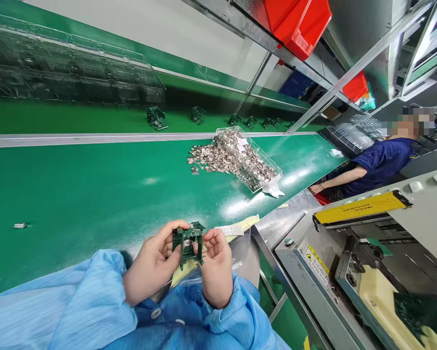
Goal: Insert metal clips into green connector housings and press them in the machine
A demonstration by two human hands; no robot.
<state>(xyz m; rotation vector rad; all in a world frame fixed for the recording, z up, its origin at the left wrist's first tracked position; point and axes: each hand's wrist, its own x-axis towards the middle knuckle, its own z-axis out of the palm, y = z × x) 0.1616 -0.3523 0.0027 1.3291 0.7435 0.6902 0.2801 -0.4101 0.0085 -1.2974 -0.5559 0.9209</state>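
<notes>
Both my hands hold a small dark green part [188, 243] with metal pieces on it, close to my chest. My left hand [152, 265] grips its left side with thumb and fingers closed. My right hand [216, 265] pinches its right side. Light blue sleeves cover both arms. A small white ribbed strip [229, 230] lies on the green belt just beyond my right hand. A yellowish sheet lies under my hands.
A heap of small metal pieces [225, 158] spills from a clear tray [272, 175] on the green belt [76, 194]. Several green parts [156, 118] ride the far belt. A press machine [367, 253] stands right. A person in dark blue [378, 163] works beyond.
</notes>
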